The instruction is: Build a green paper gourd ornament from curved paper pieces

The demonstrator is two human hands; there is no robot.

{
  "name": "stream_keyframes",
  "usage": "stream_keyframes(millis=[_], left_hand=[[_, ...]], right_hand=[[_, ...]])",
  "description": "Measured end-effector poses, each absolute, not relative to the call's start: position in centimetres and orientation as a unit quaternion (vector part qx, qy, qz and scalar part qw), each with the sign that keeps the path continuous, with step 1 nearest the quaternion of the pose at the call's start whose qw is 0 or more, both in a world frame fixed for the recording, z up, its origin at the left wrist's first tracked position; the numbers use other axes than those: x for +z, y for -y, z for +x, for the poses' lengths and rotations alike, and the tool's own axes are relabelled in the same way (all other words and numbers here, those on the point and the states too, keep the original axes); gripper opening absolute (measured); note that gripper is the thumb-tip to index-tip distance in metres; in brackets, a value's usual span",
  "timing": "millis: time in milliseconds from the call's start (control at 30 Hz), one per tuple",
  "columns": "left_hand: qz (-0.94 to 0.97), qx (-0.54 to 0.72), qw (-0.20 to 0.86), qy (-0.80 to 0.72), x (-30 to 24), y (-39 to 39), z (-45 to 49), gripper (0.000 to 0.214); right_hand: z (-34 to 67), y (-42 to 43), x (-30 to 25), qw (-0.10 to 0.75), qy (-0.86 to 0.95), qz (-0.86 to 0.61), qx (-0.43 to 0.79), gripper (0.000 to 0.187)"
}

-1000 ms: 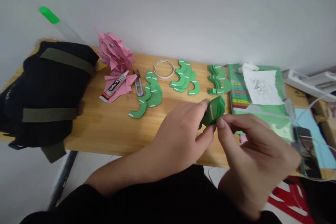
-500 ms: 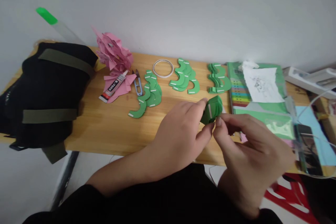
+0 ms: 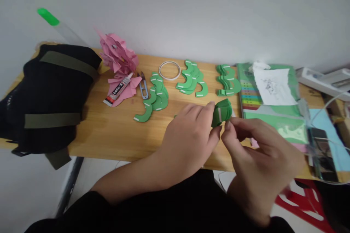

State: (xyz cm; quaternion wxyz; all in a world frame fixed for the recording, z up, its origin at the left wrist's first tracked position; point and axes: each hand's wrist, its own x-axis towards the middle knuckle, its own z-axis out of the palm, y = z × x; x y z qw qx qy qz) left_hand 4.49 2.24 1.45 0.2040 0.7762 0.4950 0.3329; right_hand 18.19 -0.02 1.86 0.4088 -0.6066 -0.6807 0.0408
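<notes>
Your left hand (image 3: pixel 188 134) is closed on a small stack of green paper pieces (image 3: pixel 222 112), pinched between the thumb and fingertips. The stack stands on edge just above the bench (image 3: pixel 115 134), near its front edge and right of centre.

Your right hand (image 3: pixel 259 153) sits at 5 o'clock from the stack. Its fingers are curled narrow and the thumb tip is right at the stack's lower edge. Whether it grips the paper cannot be told.

- At 12 o'clock from the stack: a pile of green crescents (image 3: pixel 228 80).
- At 11 o'clock: a second pile (image 3: pixel 193 80), with a tape ring (image 3: pixel 170 70) beyond it.
- At 9 to 10 o'clock: a third crescent pile (image 3: pixel 155 98), then thread snips (image 3: pixel 143 87), a glue tube (image 3: pixel 118 89) lying on pink scraps, and a pink paper flower (image 3: pixel 117 56).
- At 2 o'clock: a coloured paper pack (image 3: pixel 273 116), just beside the stack.
- At the far 9 o'clock end: a black bag (image 3: pixel 49 94).
</notes>
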Motion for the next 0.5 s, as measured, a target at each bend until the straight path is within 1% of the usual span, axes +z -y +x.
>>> stream_keyframes(millis=[267,400,500], left_hand=[[0.771,0.317,0.205,-0.513,1.40,-2.34,4.38,0.027],[0.768,0.321,0.215,-0.511,1.42,-2.36,4.29,0.027],[0.768,0.316,0.219,-0.512,1.48,-2.32,4.27,0.026]], right_hand=[[18.53,0.23,2.29,0.414,0.651,-0.635,0.040,0.005],[18.74,0.27,2.37,0.429,0.629,-0.642,0.086,0.002],[18.98,0.21,2.33,0.435,0.616,-0.642,0.135,0.006]])
